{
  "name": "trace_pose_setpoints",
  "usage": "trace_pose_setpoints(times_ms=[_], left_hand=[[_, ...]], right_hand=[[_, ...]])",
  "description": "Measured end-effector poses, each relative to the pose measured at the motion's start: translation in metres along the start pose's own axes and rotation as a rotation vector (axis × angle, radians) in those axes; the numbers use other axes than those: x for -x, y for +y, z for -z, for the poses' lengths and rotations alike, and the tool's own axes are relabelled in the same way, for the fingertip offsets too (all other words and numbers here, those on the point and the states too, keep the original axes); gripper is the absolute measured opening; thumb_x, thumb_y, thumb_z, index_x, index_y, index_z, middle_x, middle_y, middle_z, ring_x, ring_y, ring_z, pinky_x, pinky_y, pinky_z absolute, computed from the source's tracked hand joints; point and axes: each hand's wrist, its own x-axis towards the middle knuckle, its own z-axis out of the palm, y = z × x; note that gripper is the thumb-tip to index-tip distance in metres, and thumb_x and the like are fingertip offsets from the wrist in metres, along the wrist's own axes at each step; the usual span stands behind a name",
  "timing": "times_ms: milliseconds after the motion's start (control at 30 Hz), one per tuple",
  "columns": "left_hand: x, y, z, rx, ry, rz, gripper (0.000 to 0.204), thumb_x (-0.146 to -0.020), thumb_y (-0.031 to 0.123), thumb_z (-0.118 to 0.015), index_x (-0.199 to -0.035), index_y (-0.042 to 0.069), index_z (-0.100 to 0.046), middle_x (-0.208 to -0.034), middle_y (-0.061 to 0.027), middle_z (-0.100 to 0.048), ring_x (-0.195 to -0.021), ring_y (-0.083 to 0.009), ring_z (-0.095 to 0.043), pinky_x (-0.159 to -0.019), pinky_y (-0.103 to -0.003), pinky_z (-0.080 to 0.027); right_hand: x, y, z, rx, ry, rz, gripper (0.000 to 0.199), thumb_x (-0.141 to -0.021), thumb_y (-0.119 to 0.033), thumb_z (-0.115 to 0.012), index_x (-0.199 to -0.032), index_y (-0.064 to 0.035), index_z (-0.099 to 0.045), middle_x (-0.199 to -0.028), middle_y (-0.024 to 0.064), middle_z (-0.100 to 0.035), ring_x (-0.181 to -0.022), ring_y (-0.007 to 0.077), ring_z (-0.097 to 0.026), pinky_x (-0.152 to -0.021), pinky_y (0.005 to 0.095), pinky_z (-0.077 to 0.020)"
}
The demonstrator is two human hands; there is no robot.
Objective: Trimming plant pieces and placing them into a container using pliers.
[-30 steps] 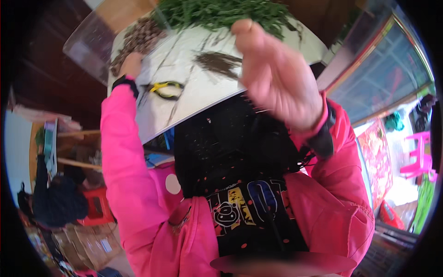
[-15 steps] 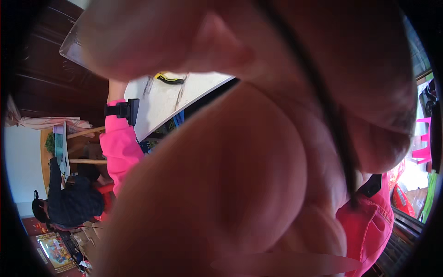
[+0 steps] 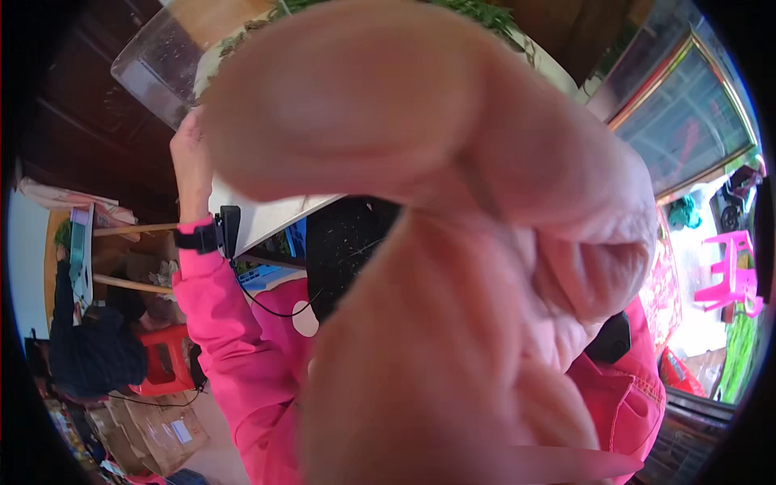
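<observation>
My right hand looms very close in front of the view, blurred, and covers most of the middle. Its fingers are curled in at the right, and a large rounded digit stretches across the top. Whatever it may hold is out of sight. At the left, my left hand is at the edge of the white table, beside a clear plastic tray. Its fingers are mostly hidden behind my right hand. A black device is strapped round my left wrist over the pink sleeve.
Green leafy stems lie at the table's far side. A person in dark clothes is at the left by a red stool. Flattened cardboard covers floor there. To the right stand a framed glass panel and a pink stool.
My right hand has shifted, uncovering the leafy stems and glass panel. A dark strap that crossed it no longer shows. The yellow-and-black cutter on the table is now hidden.
</observation>
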Motion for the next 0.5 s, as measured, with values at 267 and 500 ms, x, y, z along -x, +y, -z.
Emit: trace_pose_setpoints(times_ms=[267, 500], left_hand=[[0.115, 0.114, 0.067, 1.637, -0.884, -0.29, 0.011, -0.088, 0.006, -0.06, -0.095, -0.002, -0.063, -0.096, -0.0142, -0.065, -0.071, -0.0258, -0.067, -0.075, -0.037, -0.055], [0.148, 0.149, 0.009, 1.79, -0.685, -1.144, 0.021, -0.093, 0.001, -0.049, -0.105, -0.004, -0.065, -0.101, -0.0218, -0.065, -0.086, -0.0355, -0.065, -0.093, -0.048, -0.05]], right_hand=[[0.067, -0.037, -0.004, 0.033, 0.11, -0.137, 0.023, -0.1, -0.01, -0.042, -0.12, -0.002, -0.035, -0.086, 0.0086, -0.061, -0.054, 0.0208, -0.064, -0.036, 0.026, -0.0366], [0.017, -0.036, 0.008, -0.247, -0.253, -0.296, 0.021, -0.092, 0.003, -0.035, -0.105, -0.0089, -0.023, -0.086, 0.0124, -0.061, -0.056, 0.0246, -0.068, -0.09, 0.0433, -0.0416]])
